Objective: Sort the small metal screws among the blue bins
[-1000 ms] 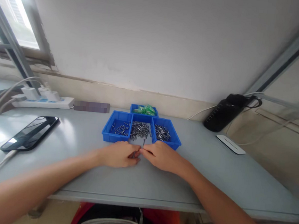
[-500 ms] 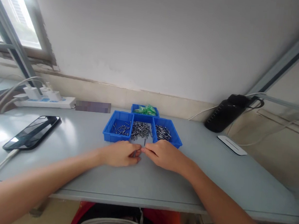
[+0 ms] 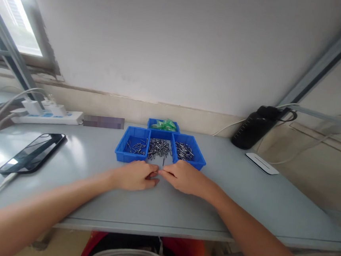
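Observation:
My left hand and my right hand meet at the fingertips just in front of a pile of metal screws. Both have their fingers closed in a pinch; whatever sits between them is too small or hidden to make out. One single screw lies apart from the pile, right beyond the fingertips. Left of the pile stands a blue bin with some loose screws in it. On the right, a second blue bin holds many more screws, its near edge close behind my right hand.
A third blue bin at the back holds green plastic bags. Leftward lie a phone on a cable and a power strip. A black bottle leans at the right, near a white flat device. The table edge runs in front.
The whole view has shifted slightly, so things appear a little further left. My hands stay together at the fingertips, with little movement.

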`<state>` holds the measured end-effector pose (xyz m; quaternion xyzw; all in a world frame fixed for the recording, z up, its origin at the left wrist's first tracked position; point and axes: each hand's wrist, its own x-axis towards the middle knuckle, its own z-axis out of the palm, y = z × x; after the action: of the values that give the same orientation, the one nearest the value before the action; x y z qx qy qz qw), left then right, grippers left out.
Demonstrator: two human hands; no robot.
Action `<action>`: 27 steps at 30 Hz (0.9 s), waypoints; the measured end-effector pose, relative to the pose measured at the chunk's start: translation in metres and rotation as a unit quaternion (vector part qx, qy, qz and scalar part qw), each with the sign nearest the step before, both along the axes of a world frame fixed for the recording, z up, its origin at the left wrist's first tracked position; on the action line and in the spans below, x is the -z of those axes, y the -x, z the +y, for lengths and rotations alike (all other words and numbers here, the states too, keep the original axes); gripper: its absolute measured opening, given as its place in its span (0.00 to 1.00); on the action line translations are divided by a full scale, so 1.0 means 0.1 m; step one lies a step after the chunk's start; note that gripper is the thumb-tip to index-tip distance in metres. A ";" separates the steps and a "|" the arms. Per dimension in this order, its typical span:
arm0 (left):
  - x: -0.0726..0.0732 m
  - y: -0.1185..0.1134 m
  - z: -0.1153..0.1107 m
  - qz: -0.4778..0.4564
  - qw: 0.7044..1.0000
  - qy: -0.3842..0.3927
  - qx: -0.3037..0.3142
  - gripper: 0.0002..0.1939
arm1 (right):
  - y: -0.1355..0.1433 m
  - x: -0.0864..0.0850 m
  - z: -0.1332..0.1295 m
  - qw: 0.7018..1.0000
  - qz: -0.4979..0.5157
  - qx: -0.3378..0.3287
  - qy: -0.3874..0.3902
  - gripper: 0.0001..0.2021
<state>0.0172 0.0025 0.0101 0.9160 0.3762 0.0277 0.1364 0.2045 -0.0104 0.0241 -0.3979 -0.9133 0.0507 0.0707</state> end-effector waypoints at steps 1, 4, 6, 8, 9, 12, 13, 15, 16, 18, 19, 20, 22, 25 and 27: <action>0.00 0.00 0.00 0.001 1.000 -0.001 0.001 0.10 | 0.00 -0.01 0.00 1.000 0.002 0.000 0.010 0.18; 0.01 0.01 -0.01 0.002 1.000 -0.010 0.011 0.10 | 0.00 -0.01 0.00 1.000 -0.014 -0.011 0.023 0.18; 0.02 0.02 -0.01 0.001 1.000 -0.017 0.020 0.10 | 0.00 -0.01 0.00 0.999 -0.033 -0.030 0.016 0.18; 0.02 0.02 -0.01 0.001 0.999 -0.019 0.028 0.10 | -0.01 0.00 0.01 0.998 -0.051 -0.047 0.011 0.19; 0.02 0.02 -0.01 0.002 0.999 -0.018 0.030 0.10 | -0.01 0.00 0.00 0.997 -0.058 -0.052 0.012 0.19; 0.02 0.02 -0.02 0.009 0.999 -0.021 0.032 0.10 | 0.00 0.00 -0.01 0.995 -0.073 -0.058 0.020 0.19; 0.01 0.01 -0.02 0.012 0.999 -0.023 0.032 0.10 | 0.00 0.01 -0.01 0.995 -0.074 -0.060 0.019 0.19; 0.01 0.01 -0.02 0.016 0.999 -0.028 0.033 0.10 | 0.01 0.02 -0.01 0.995 -0.076 -0.063 0.016 0.19; 0.02 0.01 -0.02 0.016 0.999 -0.029 0.034 0.10 | 0.01 0.03 -0.01 0.995 -0.077 -0.065 0.015 0.19; 0.02 0.01 -0.02 0.014 0.999 -0.032 0.035 0.09 | 0.00 0.04 -0.01 0.994 -0.079 -0.070 0.014 0.19; 0.03 0.01 -0.02 0.013 0.999 -0.033 0.035 0.09 | 0.00 0.05 -0.01 0.994 -0.079 -0.074 0.016 0.19; 0.03 0.01 -0.02 0.012 0.999 -0.034 0.036 0.10 | 0.00 0.05 -0.01 0.994 -0.079 -0.078 0.019 0.19; 0.04 0.01 -0.02 0.011 0.999 -0.033 0.038 0.09 | 0.00 0.04 -0.01 0.993 -0.078 -0.082 0.030 0.19; 0.04 0.02 -0.02 0.012 0.999 -0.032 0.040 0.09 | 0.01 0.02 -0.03 0.992 -0.079 -0.081 0.045 0.19; 0.03 0.02 -0.02 0.011 0.999 -0.031 0.040 0.09 | 0.01 0.00 -0.04 0.992 -0.079 -0.085 0.056 0.18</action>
<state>0.0155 0.0007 0.0069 0.9343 0.3398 0.0240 0.1048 0.2039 -0.0141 0.0239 -0.3248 -0.9423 0.0766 -0.0284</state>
